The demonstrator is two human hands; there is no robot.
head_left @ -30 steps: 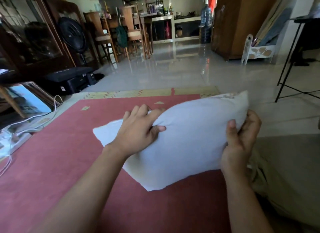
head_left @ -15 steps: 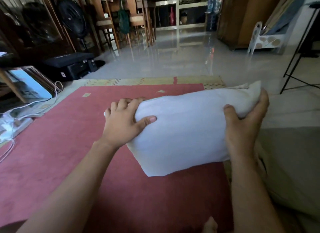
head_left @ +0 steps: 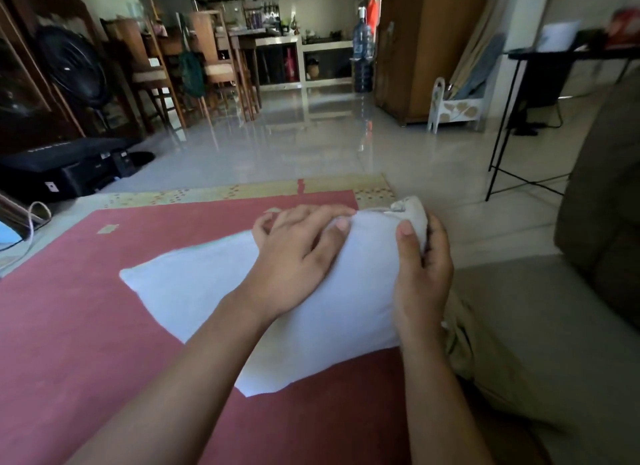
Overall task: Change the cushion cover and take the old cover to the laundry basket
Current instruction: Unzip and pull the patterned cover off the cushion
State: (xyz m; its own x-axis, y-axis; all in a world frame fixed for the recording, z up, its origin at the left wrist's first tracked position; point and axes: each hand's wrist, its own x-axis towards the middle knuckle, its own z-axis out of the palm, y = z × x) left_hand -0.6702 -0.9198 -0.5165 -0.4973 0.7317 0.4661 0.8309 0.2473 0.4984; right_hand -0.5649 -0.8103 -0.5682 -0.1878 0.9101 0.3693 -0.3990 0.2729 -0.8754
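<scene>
A white cushion (head_left: 207, 291) lies across the red rug (head_left: 69, 326) in front of me, tilted with its far right corner raised. At that corner a bunched grey bit of fabric (head_left: 410, 210) sticks out. My left hand (head_left: 298, 253) lies over the top of the cushion, its fingers curled over the far edge near that corner. My right hand (head_left: 420, 277) grips the right end of the cushion, thumb on the front, fingers behind. No laundry basket is in view.
A grey-brown sofa (head_left: 554, 326) is at my right, with an armrest (head_left: 602, 205) beyond it. A black printer (head_left: 65, 167) and cables sit at the left. A black metal stand (head_left: 512, 125), wooden chairs (head_left: 214, 66) and a wardrobe (head_left: 426, 45) stand on the tiled floor beyond.
My left hand has slid right along the cushion's top toward the far right corner. My right hand shifted its grip at that end, and the cushion's left part now lies flatter.
</scene>
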